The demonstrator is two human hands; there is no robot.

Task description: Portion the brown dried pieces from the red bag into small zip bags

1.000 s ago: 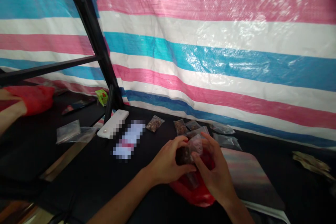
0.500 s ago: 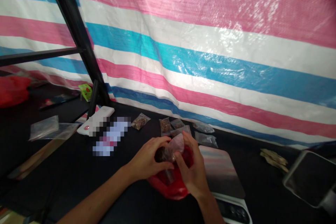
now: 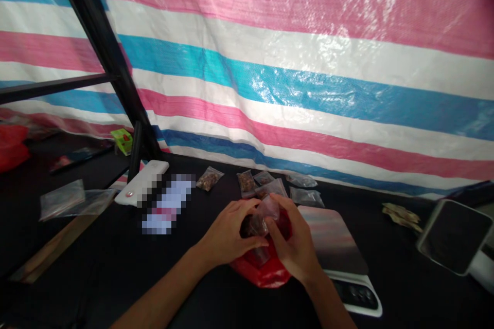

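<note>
Both hands meet over a red plastic bag (image 3: 266,273) on the black table. My left hand (image 3: 231,231) curls its fingers and thumb around one side of a small clear plastic bag (image 3: 266,213). My right hand (image 3: 295,239) pinches the other side of that clear bag between thumb and fingers. What lies inside the clear bag is hard to make out. More clear plastic shows inside the red bag, below the fingers. Just behind the hands lie small zip bags with brown dried bits (image 3: 246,182).
A kitchen scale (image 3: 334,239) stands right of the red bag. Flat clear bags (image 3: 306,196) lie behind it. Leftward are a filled zip bag (image 3: 209,179), a blurred-out phone-like item (image 3: 168,205) and a white device (image 3: 142,182). Dried leaves (image 3: 401,216) and a dark-screened device (image 3: 455,236) sit at right.
The view has shifted slightly, so the hands and red bag appear a little further right. Both hands keep hold of the small clear bag in nearly the same pose.
</note>
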